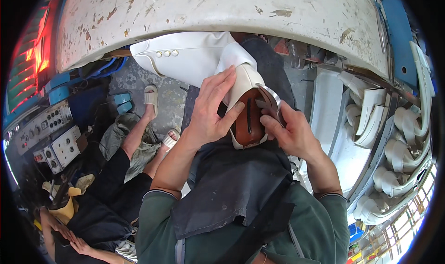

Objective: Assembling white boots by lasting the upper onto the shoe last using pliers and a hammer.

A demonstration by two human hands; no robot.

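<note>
A white boot (194,55) lies bottom up across my lap, its shaft stretching away to the left with several gold buttons. Its underside shows a brown insole (243,129) with a long dark slot, framed by the white upper's edge. My left hand (211,108) grips the boot from the left, fingers over the white leather and thumb at the insole's edge. In my right hand (292,129) is a shiny curved metal tool (272,97), held against the right edge of the insole. Its exact kind is partly hidden by my fingers.
A worn white table (222,9) curves across the far side. White boots (398,152) hang or stand on a rack at right. Another person's legs (139,129) and hands (76,241) are at lower left, near a control panel (55,143). A dark apron (222,185) covers my lap.
</note>
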